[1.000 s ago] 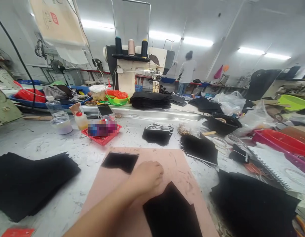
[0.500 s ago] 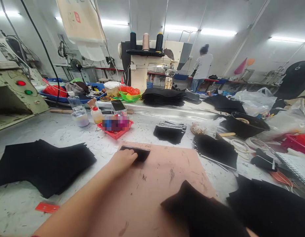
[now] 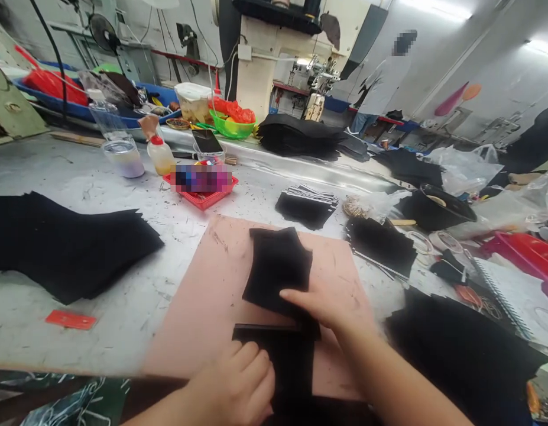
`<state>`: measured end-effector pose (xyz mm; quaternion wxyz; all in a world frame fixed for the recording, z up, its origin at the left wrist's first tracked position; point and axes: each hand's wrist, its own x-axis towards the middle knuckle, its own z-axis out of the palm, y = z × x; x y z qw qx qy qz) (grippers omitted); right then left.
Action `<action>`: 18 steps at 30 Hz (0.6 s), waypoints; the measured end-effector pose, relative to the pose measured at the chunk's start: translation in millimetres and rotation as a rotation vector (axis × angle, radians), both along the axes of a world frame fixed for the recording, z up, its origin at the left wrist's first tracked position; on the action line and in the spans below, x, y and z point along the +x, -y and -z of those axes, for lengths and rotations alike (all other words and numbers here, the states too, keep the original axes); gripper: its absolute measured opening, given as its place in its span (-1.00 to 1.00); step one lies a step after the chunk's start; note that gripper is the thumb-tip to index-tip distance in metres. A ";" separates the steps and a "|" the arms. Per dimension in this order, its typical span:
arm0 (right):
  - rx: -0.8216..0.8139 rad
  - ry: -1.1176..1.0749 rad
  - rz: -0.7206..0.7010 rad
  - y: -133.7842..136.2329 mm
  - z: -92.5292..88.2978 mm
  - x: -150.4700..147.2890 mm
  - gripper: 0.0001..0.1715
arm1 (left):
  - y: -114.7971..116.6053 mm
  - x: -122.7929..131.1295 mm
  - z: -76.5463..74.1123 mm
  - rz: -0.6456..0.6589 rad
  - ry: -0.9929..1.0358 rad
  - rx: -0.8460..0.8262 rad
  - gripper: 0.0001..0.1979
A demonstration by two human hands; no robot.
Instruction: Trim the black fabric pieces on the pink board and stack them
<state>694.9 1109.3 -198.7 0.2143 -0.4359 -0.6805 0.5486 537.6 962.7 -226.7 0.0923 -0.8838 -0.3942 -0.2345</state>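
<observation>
A black cut fabric piece (image 3: 280,266) lies on or just over the pink mat (image 3: 189,296). My right hand (image 3: 318,305) grips its near right side, thumb on top and the other fingers mostly hidden. Closer to me, my left hand (image 3: 247,378) is closed, knuckles up, on a second black piece (image 3: 282,346) with a straight far edge. This second piece runs down towards the table's front edge, and its lower part is dark and hard to separate from what is below.
Black fabric stacks lie left (image 3: 65,242) and right (image 3: 460,355). Smaller stacks with white edges (image 3: 307,207) lie beyond the mat. Further back are a red basket (image 3: 207,198), a glue bottle (image 3: 161,155) and a sewing machine (image 3: 260,77). A person (image 3: 380,89) stands in the background.
My left hand has come from the mat's far edge to near me, with the straight-edged piece. My right hand has brought the other black piece up to the mat's middle. The view has tilted down.
</observation>
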 end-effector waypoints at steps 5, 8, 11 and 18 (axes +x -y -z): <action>-0.026 0.104 -0.113 8.1 2.6 -0.8 -0.37 | 12.8 -19.3 -4.7 -0.215 -0.023 -0.048 -0.71; -0.025 0.157 -0.178 8.8 0.0 -4.1 -0.38 | 20.2 -18.7 -3.6 -0.273 -0.051 -0.074 -0.67; -0.003 0.152 -0.207 11.8 1.3 -7.5 -0.41 | 23.0 -15.5 -1.7 -0.302 -0.052 -0.075 -0.68; 0.026 0.204 -0.272 13.5 -4.9 -11.7 -0.49 | 27.3 -14.0 1.6 -0.326 -0.064 -0.105 -0.69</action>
